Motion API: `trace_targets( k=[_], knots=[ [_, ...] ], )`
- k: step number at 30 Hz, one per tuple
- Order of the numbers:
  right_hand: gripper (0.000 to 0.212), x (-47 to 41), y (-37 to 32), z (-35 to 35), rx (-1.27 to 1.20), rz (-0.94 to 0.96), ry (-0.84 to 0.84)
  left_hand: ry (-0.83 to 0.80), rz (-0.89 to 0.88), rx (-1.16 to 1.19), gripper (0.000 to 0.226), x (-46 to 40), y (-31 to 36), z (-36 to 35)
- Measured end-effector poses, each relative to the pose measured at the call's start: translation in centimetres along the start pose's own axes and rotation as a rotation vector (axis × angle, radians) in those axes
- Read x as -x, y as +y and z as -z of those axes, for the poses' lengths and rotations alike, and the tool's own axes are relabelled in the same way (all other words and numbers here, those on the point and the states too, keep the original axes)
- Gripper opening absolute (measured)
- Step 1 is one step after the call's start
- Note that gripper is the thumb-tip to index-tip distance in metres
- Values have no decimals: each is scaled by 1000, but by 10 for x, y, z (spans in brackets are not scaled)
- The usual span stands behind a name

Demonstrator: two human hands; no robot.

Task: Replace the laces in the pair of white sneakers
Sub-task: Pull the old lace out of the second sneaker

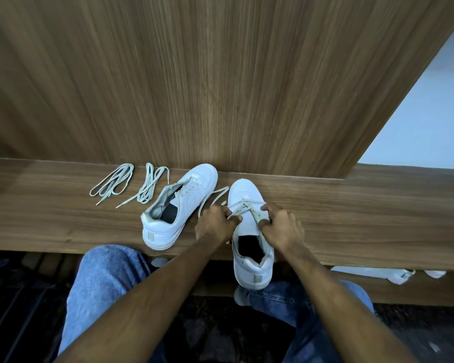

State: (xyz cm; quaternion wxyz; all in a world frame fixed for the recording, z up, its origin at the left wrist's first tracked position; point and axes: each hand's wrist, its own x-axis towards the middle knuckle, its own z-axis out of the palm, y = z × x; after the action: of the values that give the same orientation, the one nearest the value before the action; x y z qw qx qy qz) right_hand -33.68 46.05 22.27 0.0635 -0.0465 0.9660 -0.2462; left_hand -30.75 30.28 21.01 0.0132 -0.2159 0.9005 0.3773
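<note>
Two white sneakers stand on a wooden ledge [351,210]. The left sneaker [180,203] has no lace in its eyelets and points away to the upper right. The right sneaker [249,231] points away from me, its heel hanging over the ledge's front edge. A pale lace [243,204] crosses its lowest eyelets. My left hand [216,222] pinches the lace's left strand. My right hand [282,224] pinches the right strand beside the tongue. A loose loop of the same lace [212,196] trails to the left between the shoes.
Two bundled loose laces [113,182] [148,186] lie on the ledge left of the sneakers. A wooden panel [220,74] rises behind the ledge. My knees in blue jeans [108,279] sit below. More white shoes [401,275] lie on the floor under the ledge at right.
</note>
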Motion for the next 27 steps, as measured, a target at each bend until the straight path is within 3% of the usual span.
trace_targets(
  k=[3,6,10,12,15,17,19,22,24,27],
  knots=[
    [49,-6,-17,5,210,176,-25,13,-4,-3,33,4,-2,-2],
    [35,-13,-29,-2,385,309,-85,9,-19,-8,37,5,-6,-4],
    [25,-18,-30,-14,413,298,0,7,-18,-33,38,6,-8,-4],
    [19,-23,-19,-16,109,92,71,10,-5,-33,37,5,-8,-4],
    [18,-30,-1,-11,-769,-304,77,21,-8,-34,31,6,-7,-7],
    [15,-32,8,-10,-911,-316,23,31,-8,-44,29,8,-6,-8],
    [12,-33,9,-9,-785,-166,-39,44,-5,-54,28,9,-5,-9],
    [36,-34,8,-7,-381,145,-73,47,1,-64,29,10,-5,-9],
    [40,-33,2,-7,-67,314,-74,47,2,-69,30,11,-4,-8],
    [33,-30,-9,-10,270,383,-73,42,4,-73,32,12,-4,-8]
  ],
)
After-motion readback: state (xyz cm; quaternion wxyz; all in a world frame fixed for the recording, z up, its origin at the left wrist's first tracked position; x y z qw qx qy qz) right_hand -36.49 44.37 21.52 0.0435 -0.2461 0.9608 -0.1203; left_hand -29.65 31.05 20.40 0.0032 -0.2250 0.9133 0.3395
